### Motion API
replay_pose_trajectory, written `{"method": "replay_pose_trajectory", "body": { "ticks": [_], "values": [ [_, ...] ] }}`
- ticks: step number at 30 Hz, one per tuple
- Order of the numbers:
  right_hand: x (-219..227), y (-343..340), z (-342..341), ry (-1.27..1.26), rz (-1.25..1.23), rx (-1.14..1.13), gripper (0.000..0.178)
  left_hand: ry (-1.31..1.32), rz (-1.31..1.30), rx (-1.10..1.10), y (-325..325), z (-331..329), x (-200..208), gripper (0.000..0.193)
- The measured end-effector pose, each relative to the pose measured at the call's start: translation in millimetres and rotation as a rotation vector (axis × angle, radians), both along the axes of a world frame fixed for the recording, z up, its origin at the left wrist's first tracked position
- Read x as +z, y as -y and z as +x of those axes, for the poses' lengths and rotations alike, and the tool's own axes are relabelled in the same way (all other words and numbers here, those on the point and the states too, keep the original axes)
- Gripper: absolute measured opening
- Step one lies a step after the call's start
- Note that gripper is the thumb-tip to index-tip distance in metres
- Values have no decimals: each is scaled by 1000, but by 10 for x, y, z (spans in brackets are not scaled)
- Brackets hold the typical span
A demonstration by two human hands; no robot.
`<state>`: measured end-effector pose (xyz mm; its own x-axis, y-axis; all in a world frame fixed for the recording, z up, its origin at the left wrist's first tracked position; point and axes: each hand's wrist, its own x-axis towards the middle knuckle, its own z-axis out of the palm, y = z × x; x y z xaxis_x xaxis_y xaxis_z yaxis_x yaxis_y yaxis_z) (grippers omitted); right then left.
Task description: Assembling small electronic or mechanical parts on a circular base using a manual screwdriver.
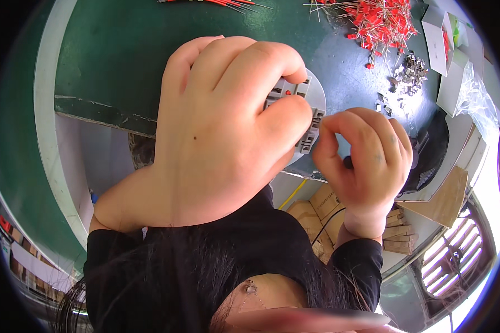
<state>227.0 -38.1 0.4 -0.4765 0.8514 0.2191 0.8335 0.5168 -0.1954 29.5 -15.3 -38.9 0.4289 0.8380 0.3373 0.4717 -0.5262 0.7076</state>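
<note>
A grey plastic part [306,145] with rows of slots and a small red spot sits on a round white disc [316,91] near the front edge of the green table. My left hand [233,116] is closed over it from the left, thumb and forefinger gripping the part and covering much of it. Just off the part's right side, my right hand [369,150] is closed, with thumb and forefinger pinched together at the slots. A small dark end shows inside its curled fingers; what the fingertips hold is too small or hidden to make out.
Red components with thin wire legs [380,25] are heaped at the far right, above small metal pieces [410,72]. Red wires [216,3] lie at the far edge. White boxes [439,41], a clear bag [475,94] and black mesh [430,155] line the right; cardboard [319,211] is below.
</note>
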Motion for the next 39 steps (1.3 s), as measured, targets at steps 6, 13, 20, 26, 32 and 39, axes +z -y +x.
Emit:
{"method": "replay_pose_trajectory", "body": {
  "ticks": [6,13,20,26,32,39],
  "values": [
    [236,56,-97,169,-143,-98,22,-8,14,2,5,-4,20,28],
    [218,113,-134,160,-128,-158,18,-54,-7,-62,-20,-21,81,24],
    [58,88,-8,-157,-217,-173,19,-11,-55,-41,19,-28,4,24],
    [-116,184,-26,-444,-217,-272,20,-17,-56,-41,2,-44,-6,25],
    [-46,80,-43,-151,-74,-97,20,36,-78,-41,-6,-28,-5,24],
    [315,71,-146,185,-265,-28,32,12,-40,-42,3,-70,5,24]
  ]
}}
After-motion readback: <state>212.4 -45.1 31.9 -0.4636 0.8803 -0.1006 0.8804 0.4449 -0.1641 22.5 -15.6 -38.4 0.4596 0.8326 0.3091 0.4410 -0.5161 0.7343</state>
